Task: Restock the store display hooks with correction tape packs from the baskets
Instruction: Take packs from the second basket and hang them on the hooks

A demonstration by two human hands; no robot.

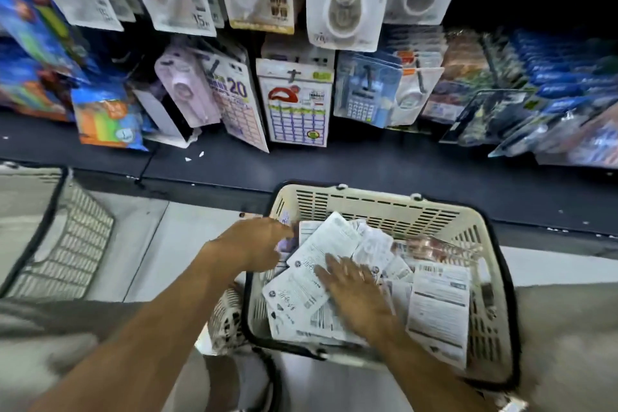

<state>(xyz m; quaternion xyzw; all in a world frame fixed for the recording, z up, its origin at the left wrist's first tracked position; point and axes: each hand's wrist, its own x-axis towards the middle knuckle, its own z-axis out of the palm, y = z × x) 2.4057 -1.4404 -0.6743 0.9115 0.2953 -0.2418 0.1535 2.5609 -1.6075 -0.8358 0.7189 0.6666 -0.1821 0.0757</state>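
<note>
Both hands [359,294] reach into basket [374,207] full of packs [438,304].

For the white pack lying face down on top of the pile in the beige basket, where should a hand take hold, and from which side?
Probably by its far upper corner, coming from above. The top pack lies flat and tilted on the pile in the basket, and that corner shows free. The right hand lies spread over its near end, and the left hand reaches in at the left edge; its fingers are blurred.
</note>
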